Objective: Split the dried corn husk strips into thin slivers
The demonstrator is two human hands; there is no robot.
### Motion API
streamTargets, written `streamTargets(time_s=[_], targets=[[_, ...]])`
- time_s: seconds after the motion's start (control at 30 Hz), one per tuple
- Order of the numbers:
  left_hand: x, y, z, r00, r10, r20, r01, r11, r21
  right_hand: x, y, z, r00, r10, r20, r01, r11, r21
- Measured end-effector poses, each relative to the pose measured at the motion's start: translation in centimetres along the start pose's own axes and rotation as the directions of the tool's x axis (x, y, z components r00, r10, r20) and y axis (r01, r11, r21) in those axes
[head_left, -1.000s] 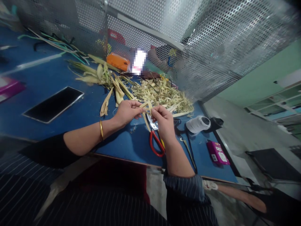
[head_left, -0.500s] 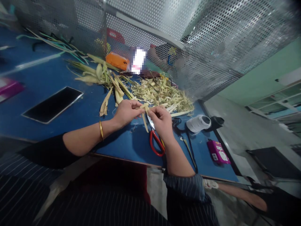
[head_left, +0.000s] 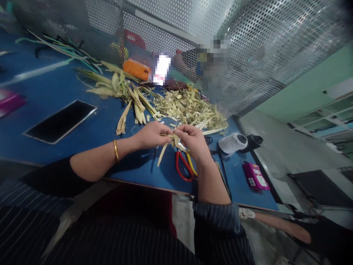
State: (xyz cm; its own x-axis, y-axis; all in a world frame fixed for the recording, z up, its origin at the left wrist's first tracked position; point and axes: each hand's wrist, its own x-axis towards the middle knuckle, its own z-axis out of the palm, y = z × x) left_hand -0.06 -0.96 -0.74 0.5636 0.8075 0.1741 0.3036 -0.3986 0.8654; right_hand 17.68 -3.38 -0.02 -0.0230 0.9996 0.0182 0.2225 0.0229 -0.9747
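My left hand [head_left: 154,134] and my right hand [head_left: 193,140] meet over the blue table [head_left: 149,165], fingertips almost touching. Between them both pinch a pale, dry leaf strip [head_left: 162,154], which looks like corn husk; one end of it hangs down below my left fingers. Under my right hand lie scissors [head_left: 184,167] with one red and one yellow handle, their blades partly hidden. A bunch of dried husks [head_left: 138,106] and a heap of shredded husk pieces [head_left: 187,105] lie just beyond my hands.
A dark phone or tablet [head_left: 60,121] lies at the left. White thread spool [head_left: 233,143], dark spool [head_left: 253,141] and purple packet [head_left: 256,176] stand at the right. A perforated metal screen [head_left: 171,31] rises behind. Another person's arm [head_left: 284,226] shows at lower right.
Both hands have come slightly lower and nearer to me with the strip. Its hanging end now slants left instead of right, and more of the scissors' yellow handle shows.
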Motion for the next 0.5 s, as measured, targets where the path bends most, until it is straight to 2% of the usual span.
streamTargets(time_s=[0.1, 0.2, 0.27, 0.37, 0.5], targets=[[-0.1, -0.1, 0.1, 0.99, -0.02, 0.142, 0.04, 0.99, -0.139, 0.3, 0.2, -0.2, 1.0, 0.009, -0.002, -0.009, 0.998, 0.06], [-0.2, -0.5, 0.2, 0.953, -0.009, 0.303, 0.094, 0.959, -0.269, 0.9, 0.7, -0.2, 0.993, -0.011, -0.113, 0.03, 0.985, 0.168], [-0.3, -0.7, 0.2, 0.927, 0.005, 0.374, 0.115, 0.948, -0.297, 1.1, 0.9, -0.1, 0.983, -0.002, -0.186, 0.047, 0.97, 0.237], [-0.2, -0.8, 0.0, 0.925, -0.002, 0.381, 0.12, 0.951, -0.286, 1.3, 1.0, -0.1, 0.979, -0.014, -0.202, 0.073, 0.956, 0.285], [-0.2, -0.4, -0.4, 0.917, -0.02, 0.399, 0.142, 0.95, -0.28, 1.2, 1.0, 0.0, 0.99, -0.001, -0.14, 0.044, 0.952, 0.302]])
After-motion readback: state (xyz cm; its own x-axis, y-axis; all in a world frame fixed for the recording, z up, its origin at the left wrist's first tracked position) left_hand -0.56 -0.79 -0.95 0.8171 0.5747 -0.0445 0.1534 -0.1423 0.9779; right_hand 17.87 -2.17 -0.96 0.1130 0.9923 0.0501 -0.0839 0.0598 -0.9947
